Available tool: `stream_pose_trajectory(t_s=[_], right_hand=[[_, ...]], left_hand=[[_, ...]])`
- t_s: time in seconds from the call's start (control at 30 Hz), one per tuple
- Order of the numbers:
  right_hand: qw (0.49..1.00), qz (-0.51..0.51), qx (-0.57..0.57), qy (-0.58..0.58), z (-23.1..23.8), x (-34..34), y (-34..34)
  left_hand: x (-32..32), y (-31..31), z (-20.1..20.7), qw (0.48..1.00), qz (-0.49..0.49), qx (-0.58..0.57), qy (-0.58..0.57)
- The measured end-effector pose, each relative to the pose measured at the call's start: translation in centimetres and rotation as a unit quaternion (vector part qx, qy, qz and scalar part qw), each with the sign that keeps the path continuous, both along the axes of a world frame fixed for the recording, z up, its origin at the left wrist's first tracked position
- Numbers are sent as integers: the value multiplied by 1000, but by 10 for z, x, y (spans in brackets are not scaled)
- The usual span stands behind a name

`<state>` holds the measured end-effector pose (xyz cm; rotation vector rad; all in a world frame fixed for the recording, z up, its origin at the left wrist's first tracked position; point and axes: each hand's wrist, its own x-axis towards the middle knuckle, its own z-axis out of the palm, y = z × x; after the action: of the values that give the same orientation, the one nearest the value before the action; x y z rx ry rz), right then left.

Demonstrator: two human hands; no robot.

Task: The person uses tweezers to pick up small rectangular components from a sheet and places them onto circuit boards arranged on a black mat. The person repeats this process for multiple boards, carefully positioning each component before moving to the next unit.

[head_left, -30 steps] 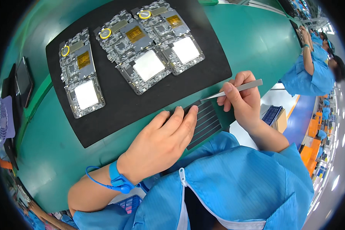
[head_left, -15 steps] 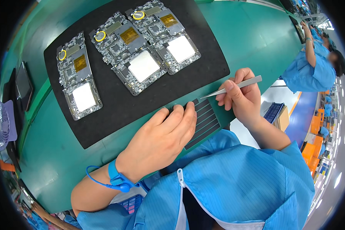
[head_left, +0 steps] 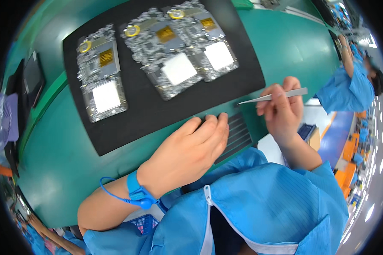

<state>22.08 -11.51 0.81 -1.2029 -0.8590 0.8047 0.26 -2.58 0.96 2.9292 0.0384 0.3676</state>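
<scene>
My right hand (head_left: 285, 112) pinches metal tweezers (head_left: 301, 92), their tip pointing left just above the far end of a row of thin black strips (head_left: 239, 137). Whether the tip grips anything is too blurred to tell. My left hand (head_left: 185, 146) lies palm down with fingers extended, its fingertips at the left ends of those strips and covering part of them. Beyond my hands, a black mat (head_left: 136, 121) bears three circuit boards: a left one (head_left: 86, 72), a middle one (head_left: 148, 47) and a right one (head_left: 194, 30). Each has a white square and a yellow-ringed round cell.
The table (head_left: 51, 170) is green. A blue wrist strap (head_left: 134, 185) with a cord circles my left wrist. A purple fan (head_left: 8, 114) and a dark flat device (head_left: 33, 78) stand at left. Co-workers in blue sit at far right and lower left.
The view has shifted, so mat and boards appear farther right and higher, and blurred. My right hand has drawn the tweezers tip slightly away from the strips. My left hand stays at them.
</scene>
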Motion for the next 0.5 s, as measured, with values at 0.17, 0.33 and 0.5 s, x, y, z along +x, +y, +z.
stream_pose_trajectory(t_s=[0.17, 0.33, 0.5], right_hand=[[997, 45, 35, 46, 25, -10, 53], [988, 134, 7, 79, 37, -52, 118], [977, 195, -43, 76, 22, -85, 157]], left_hand=[[-38, 29, 33, 965, 245, -64, -73], [-74, 34, 22, 888, 457, 45, 2], [-54, 7, 34, 905, 419, 72, 27]])
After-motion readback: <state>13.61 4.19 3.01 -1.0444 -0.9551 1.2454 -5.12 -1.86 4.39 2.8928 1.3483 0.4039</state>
